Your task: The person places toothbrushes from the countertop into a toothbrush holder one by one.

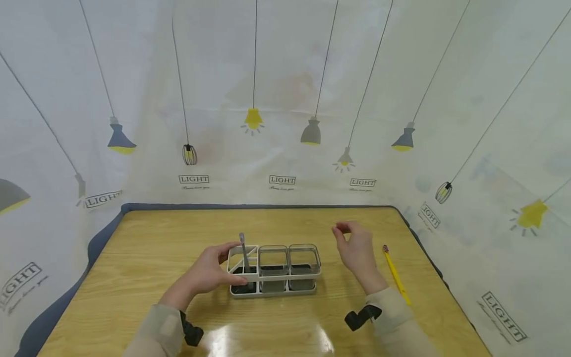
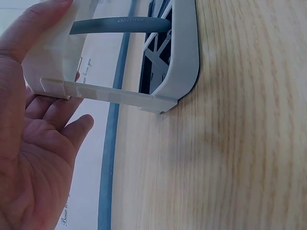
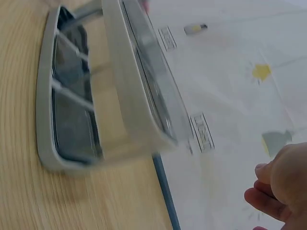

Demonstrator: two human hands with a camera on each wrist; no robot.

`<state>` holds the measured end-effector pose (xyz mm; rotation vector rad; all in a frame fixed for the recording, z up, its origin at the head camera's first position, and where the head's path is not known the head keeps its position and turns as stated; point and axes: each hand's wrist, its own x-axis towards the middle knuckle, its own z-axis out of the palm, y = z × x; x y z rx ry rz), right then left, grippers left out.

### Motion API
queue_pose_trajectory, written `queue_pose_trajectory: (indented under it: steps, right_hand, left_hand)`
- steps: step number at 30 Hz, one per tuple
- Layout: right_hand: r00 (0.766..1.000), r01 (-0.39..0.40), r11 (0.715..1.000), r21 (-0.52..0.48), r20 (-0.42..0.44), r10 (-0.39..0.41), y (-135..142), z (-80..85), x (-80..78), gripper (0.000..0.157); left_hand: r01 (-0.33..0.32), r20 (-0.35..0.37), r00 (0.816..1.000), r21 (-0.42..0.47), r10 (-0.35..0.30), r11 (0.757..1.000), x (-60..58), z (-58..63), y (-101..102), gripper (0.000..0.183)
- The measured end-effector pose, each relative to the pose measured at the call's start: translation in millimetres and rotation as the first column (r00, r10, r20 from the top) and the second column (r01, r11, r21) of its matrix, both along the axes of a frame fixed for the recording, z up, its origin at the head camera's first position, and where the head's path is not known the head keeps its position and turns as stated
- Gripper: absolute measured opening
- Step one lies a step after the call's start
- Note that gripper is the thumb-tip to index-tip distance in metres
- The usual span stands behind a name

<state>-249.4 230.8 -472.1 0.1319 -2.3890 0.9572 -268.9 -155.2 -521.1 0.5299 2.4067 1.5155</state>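
Observation:
A white toothbrush holder [image 1: 282, 278] stands on the table, two clear cups [image 1: 273, 260] seated in its right-hand slots. In the divided left section a grey toothbrush [image 1: 245, 255] leans upright; its lettered handle [image 2: 122, 25] shows in the left wrist view, the foot in the dark base. My left hand [image 1: 207, 270] grips the holder's left end, thumb at the front and fingers behind. My right hand [image 1: 357, 250] is raised in the air to the right of the holder, fingers loosely bent with nothing between them. Its fingers [image 3: 266, 201] show apart from the holder in the right wrist view.
A yellow toothbrush [image 1: 396, 275] lies on the wooden table [image 1: 178, 228] to the right of my right forearm. Behind and beside the table hangs a pale sheet [image 1: 285, 163] printed with lamps. Dark straps with black mounts [image 1: 363, 317] circle both wrists.

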Motion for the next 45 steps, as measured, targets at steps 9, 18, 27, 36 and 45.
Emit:
queue_pose_trajectory:
  steps: [9,18,27,36,45]
  right_hand:
    - [0.981,0.083,0.997,0.011,0.177,-0.083,61.6,-11.3,-13.1,0.025]
    - [0.936,0.133,0.99,0.038,0.324,-0.138,98.9,-31.5,-15.4,0.03]
    - [0.884,0.153,0.984,0.09,0.433,-0.177,119.8,-61.7,-13.6,0.031]
    - [0.84,0.158,0.983,0.092,0.51,-0.182,123.2,-77.6,-13.4,0.033]
    - [0.833,0.122,0.987,0.106,0.53,-0.159,126.2,-82.9,-12.3,0.031]
  left_hand:
    - [-0.012,-0.012,1.0,0.0,0.012,1.0,0.0,0.4,-4.1,0.105]
    - [-0.026,-0.002,1.0,-0.006,0.026,1.0,0.2,1.4,-3.1,0.107]
    - [-0.014,-0.008,1.0,-0.001,0.014,1.0,0.6,1.0,-2.8,0.106]
    - [-0.016,-0.021,1.0,-0.016,0.015,1.0,0.9,0.7,-1.9,0.106]
    - [-0.022,-0.017,1.0,-0.028,0.022,0.999,-0.3,-0.9,0.1,0.107]
